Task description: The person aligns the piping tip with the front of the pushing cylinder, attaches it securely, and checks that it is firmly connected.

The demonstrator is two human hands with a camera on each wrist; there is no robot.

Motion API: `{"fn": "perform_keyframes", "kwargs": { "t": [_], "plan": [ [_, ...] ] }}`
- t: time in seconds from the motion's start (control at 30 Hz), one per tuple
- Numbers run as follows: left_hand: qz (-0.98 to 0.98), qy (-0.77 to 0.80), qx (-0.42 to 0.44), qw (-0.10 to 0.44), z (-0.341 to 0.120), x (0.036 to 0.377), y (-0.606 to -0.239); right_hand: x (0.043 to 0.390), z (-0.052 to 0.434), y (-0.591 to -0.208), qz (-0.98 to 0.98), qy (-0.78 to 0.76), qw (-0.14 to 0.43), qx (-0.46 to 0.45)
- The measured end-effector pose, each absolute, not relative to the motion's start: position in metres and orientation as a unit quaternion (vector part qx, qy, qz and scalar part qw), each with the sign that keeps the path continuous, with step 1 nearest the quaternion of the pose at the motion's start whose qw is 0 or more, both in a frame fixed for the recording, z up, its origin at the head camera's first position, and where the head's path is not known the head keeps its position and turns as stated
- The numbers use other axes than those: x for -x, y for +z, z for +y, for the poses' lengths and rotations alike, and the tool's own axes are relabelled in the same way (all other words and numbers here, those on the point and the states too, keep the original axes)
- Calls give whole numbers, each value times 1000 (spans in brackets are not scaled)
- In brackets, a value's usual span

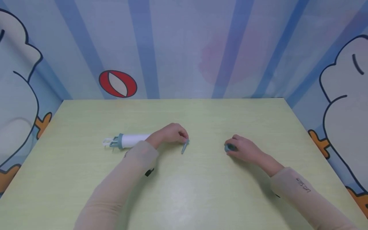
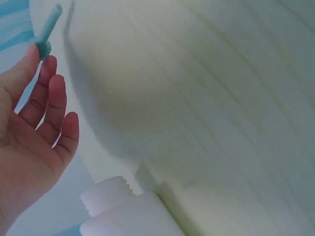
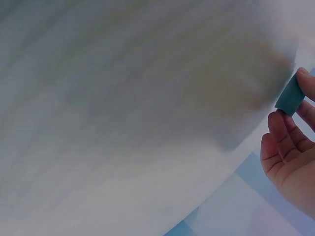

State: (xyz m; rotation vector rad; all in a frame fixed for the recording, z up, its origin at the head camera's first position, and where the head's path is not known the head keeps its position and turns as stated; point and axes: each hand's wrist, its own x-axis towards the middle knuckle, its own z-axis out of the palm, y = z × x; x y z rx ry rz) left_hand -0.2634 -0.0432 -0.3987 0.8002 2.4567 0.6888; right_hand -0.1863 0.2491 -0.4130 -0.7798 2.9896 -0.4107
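Left hand (image 1: 172, 133) pinches thin teal plastic nozzle (image 1: 185, 147) by its wider end. Right hand (image 1: 244, 149) pinches short round teal piece (image 3: 291, 96). White teal-ended cylinder (image 1: 133, 141) lies on pale table (image 1: 178, 198).

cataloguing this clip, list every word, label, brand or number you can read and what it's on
Right sleeve: dark lettering, too small and blurred to read.
Left sleeve: a small dark mark, too small to read.
White screw-necked bottle, teal nozzle-like piece, teal ring-shaped piece: no text visible.
Cartoon wall: pictures only, no words.
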Motion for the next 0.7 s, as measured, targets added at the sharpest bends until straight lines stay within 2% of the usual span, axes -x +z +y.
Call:
{"fn": "perform_keyframes", "kwargs": {
  "t": [0.3,0.7],
  "plan": [
    [898,282,-291,173,-49,263,-391,188,244,-394,954,-169,9,246],
    [902,344,-232,119,-52,255,-390,192,241,-384,947,-211,2,244]
  ]
}}
